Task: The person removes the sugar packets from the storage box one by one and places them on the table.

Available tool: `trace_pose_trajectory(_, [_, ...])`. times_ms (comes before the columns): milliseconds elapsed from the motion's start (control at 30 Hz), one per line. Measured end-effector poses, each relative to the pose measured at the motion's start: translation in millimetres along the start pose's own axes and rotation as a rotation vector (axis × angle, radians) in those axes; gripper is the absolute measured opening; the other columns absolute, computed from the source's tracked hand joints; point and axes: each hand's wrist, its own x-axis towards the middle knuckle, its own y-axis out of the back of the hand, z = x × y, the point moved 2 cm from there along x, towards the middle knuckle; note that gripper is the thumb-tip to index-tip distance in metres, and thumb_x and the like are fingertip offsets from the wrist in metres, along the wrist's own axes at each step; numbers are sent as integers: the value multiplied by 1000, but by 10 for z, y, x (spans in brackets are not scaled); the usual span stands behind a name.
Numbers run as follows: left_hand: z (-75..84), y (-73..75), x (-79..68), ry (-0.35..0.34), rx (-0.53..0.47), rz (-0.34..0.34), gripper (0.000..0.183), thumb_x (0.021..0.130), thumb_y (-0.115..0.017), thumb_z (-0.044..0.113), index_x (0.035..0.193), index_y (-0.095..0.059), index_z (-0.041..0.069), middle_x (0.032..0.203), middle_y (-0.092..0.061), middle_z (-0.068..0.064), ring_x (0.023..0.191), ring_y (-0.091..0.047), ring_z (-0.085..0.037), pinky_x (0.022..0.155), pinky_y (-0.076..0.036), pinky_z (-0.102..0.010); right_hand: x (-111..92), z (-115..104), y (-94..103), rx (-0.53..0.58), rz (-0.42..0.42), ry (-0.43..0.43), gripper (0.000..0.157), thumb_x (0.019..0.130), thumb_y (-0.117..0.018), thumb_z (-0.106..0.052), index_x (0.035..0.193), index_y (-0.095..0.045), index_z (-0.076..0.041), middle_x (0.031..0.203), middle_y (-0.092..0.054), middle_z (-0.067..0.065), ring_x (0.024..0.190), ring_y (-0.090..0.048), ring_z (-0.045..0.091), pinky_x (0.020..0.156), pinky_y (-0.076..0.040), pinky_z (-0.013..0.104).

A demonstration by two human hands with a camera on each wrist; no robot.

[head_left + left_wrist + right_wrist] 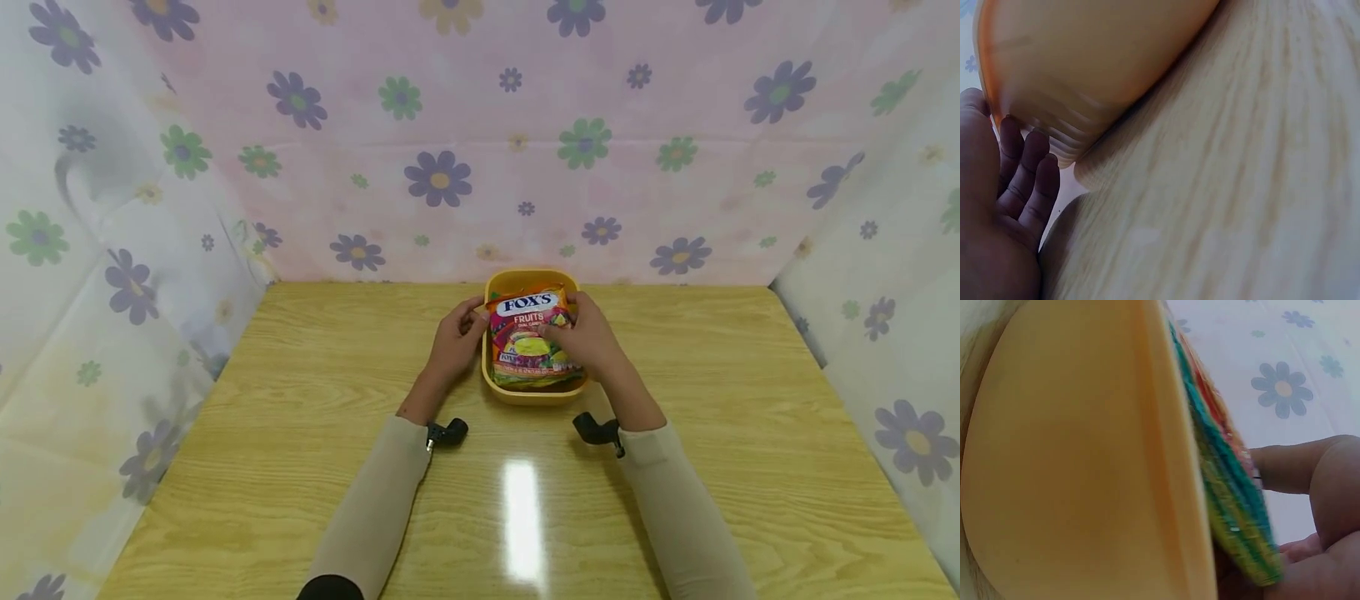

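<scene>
The right hand (592, 340) firmly pinches the candy packet (525, 340) in the yellow basket (534, 399), which may slip if this pinch loosens, while the left hand (454, 340) half-bends its fingers at the left rim, gripping or not I cannot tell.

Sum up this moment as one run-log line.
FOX'S packet: in yellow tub | left hand: at tub's left rim | right hand: pinching packet's right side

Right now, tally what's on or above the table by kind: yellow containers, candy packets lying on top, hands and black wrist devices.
Yellow container: 1
Top candy packet: 1 (anything beneath is too hidden to count)
Hands: 2, left hand and right hand
Black wrist devices: 2, left device and right device
Total: 6
</scene>
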Motion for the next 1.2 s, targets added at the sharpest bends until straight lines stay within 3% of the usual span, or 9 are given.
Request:
trace_pose_trajectory(300, [-30,33,17,-17,2,-5,41,103,-58,36,140,-58,18,91,-66,-7,78,-62,-18,71,-49,-29,15,-53,76,119,8,2,67,97,-67,-14,150,-27,-8,131,-57,21,107,-65,37,81,-58,44])
trace_pose_trajectory(633, [-24,45,19,-36,-16,-18,43,102,-58,34,141,-57,15,90,-66,-8,76,-62,-19,70,-49,-29,57,12,413,152,94,12,66,99,-64,-15,155,-30,-14,132,-57,21,103,-66,32,76,-59,38])
trace_pose_trajectory(900, [-4,55,-3,-29,-8,-22,44,102,-58,35,142,-57,15,91,-67,-8,79,-64,-20,73,-51,-31,10,82,694,216,203,23,65,99,-65,-23,156,-35,-18,125,-60,17,90,-68,14,72,-58,28])
trace_pose_trajectory(1067, [-16,47,-18,-31,2,-28,44,103,-57,35,142,-56,16,92,-67,-8,79,-64,-19,74,-51,-30,16,212,864,310,309,-22,66,96,-70,-27,153,-39,-18,116,-61,7,89,-68,13,72,-58,25])
trace_pose_trajectory(1200, [-13,35,-27,-44,10,-38,43,103,-57,33,143,-55,14,92,-67,-11,78,-64,-20,73,-51,-32,24,337,983,378,369,-52,64,94,-72,-26,150,-42,-17,118,-63,6,88,-70,13,72,-58,25])
